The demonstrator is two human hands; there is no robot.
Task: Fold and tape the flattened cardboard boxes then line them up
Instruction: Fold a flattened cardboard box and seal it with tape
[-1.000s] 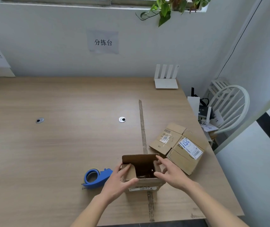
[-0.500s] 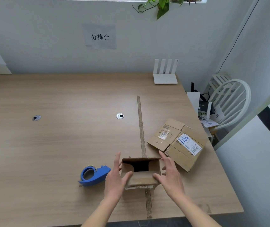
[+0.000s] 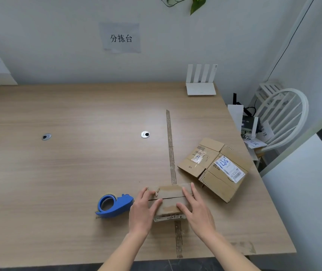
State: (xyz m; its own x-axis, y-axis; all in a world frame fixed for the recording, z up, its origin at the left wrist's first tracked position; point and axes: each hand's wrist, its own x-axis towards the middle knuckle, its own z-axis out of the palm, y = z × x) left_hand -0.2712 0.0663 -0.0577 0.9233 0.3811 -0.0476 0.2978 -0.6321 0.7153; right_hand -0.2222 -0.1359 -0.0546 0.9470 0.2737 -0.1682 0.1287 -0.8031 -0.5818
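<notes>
Head view: hands [image 3: 144,210] flat on box [image 3: 170,200]

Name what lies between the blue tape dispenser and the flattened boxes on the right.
In the head view, the small cardboard box sits between the tape dispenser and the flattened boxes, with the left hand and right hand pressing its flaps.

I see a small brown cardboard box [image 3: 170,200] standing on the worktop [image 3: 58,173] near its front edge, over a worn strip of tape. Its two top flaps are folded down and meet along a dark seam running left to right, with no tape across it that I can make out. A printed label shows on its near face. Just beside it to the left lies a blue tape dispenser [image 3: 113,204]. To the right, near it, a stack of flattened boxes [image 3: 215,167] lies flat, bearing shipping labels.
</notes>
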